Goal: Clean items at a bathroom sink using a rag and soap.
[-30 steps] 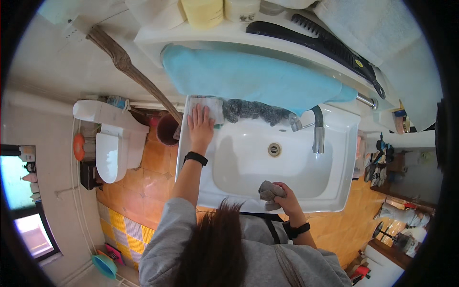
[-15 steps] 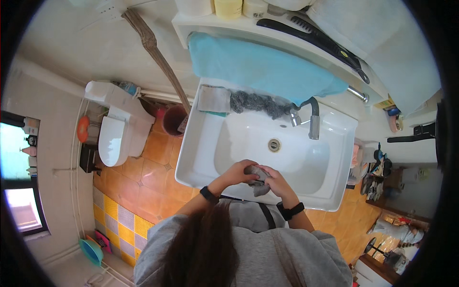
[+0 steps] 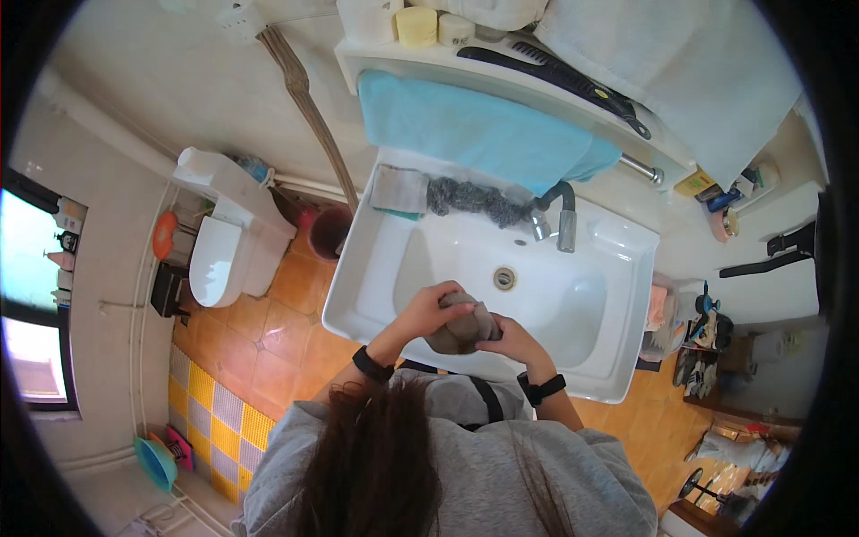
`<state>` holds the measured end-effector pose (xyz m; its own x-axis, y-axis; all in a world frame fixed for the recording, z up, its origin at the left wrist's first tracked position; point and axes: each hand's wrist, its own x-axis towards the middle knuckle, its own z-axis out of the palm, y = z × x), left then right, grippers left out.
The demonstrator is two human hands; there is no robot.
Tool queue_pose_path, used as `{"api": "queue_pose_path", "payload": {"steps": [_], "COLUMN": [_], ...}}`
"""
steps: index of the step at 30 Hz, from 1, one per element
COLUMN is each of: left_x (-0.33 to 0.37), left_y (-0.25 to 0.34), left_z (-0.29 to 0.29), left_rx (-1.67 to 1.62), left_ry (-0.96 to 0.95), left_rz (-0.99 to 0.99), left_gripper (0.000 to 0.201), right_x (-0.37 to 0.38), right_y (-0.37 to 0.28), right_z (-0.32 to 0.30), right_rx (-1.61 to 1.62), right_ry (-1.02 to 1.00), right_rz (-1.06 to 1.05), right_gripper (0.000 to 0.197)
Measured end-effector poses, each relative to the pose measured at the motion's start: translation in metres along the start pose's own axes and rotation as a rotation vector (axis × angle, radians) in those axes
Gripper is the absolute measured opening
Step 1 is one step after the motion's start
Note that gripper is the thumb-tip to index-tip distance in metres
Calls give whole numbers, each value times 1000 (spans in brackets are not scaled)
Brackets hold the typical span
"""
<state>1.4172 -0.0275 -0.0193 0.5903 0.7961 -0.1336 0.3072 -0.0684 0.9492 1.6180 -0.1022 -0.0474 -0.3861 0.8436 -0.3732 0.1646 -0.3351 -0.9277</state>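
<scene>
Both hands hold a soft grey-brown cloth (image 3: 463, 331), bunched up over the near edge of the white washbasin (image 3: 362, 313). My left hand (image 3: 426, 315) grips it from the left, thumb across its top. From the right, my right hand (image 3: 521, 345) has its fingers closed on the other side. Whether the cloth is a sock or a rag cannot be made out. Beyond the hands lies the round drain (image 3: 505, 278), and a dark-and-chrome faucet (image 3: 566, 228) stands at the back right of the basin.
Along the basin's back ledge lie a folded pale cloth (image 3: 400, 190) and dark grey mesh scrubbers (image 3: 474, 200). A light blue towel (image 3: 474, 130) hangs above them, under a shelf with a black comb (image 3: 573, 80). A toilet (image 3: 219, 255) and a reddish bucket (image 3: 329, 233) stand left.
The cloth has been opened out into a larger, rounder bundle. My left hand has turned over its top, and my right hand has moved slightly lower and to its right side.
</scene>
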Motion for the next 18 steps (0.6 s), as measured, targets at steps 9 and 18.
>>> {"api": "queue_pose_path", "payload": {"steps": [9,18], "left_x": [-3,-11], "left_y": [4,25], "left_z": [-13,-36], "left_rx": [-988,-484], "left_ry": [-37,-146], "left_rz": [-317,159], "left_gripper": [20,20], "right_x": [-15,-29], "right_y": [-19,-75], "right_z": [-16,-18], "right_rx": [555,-378], "right_ry": [23,425], "right_rz": [107,-465], "right_gripper": [36,24]}}
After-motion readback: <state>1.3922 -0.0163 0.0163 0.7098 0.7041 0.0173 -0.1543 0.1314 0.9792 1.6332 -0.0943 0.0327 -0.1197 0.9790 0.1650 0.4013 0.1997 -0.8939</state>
